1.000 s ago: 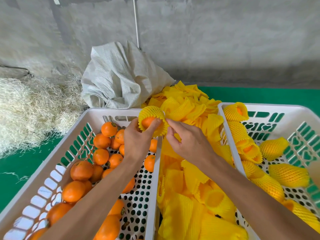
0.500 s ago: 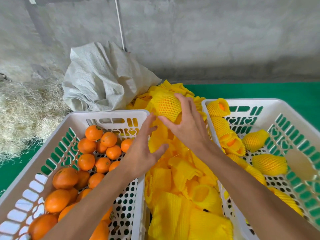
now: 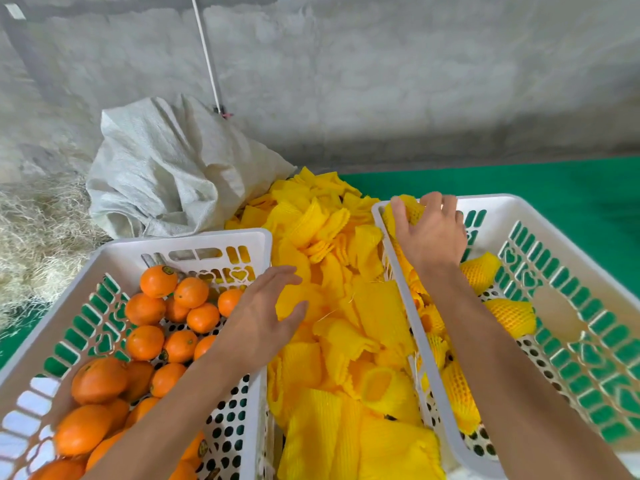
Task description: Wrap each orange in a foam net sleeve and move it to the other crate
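1. The right hand (image 3: 429, 233) was curled over a wrapped orange (image 3: 407, 213), fingers and thumb gripping its yellow foam net at the far left corner of the right crate (image 3: 554, 209). It held from above, probably so the fruit could be lowered among the others without slipping out of its sleeve.
2. The left hand (image 3: 268, 318) was open, fingers spread and relaxed, holding nothing. It hovered over the right rim of the left crate (image 3: 187, 239) and the edge of the loose foam sleeves (image 3: 346, 306), a handy spot for reaching either a sleeve or fruit.
3. The sleeves lay heaped in the gap between the two crates, so that both hands could reach them without stretching.
4. The bare oranges (image 3: 166, 327) filled the left crate, piled toward its left and near sides; many waited to be wrapped.
5. In the right crate several netted oranges (image 3: 509, 315) lay along the left wall and floor, with much of the perforated base bare. I judged the task to be at an early stage.
6. Behind the crates a crumpled white woven sack (image 3: 166, 168) sat against the grey wall, with a heap of pale straw (image 3: 38, 244) to the left, on the green floor covering (image 3: 519, 178).
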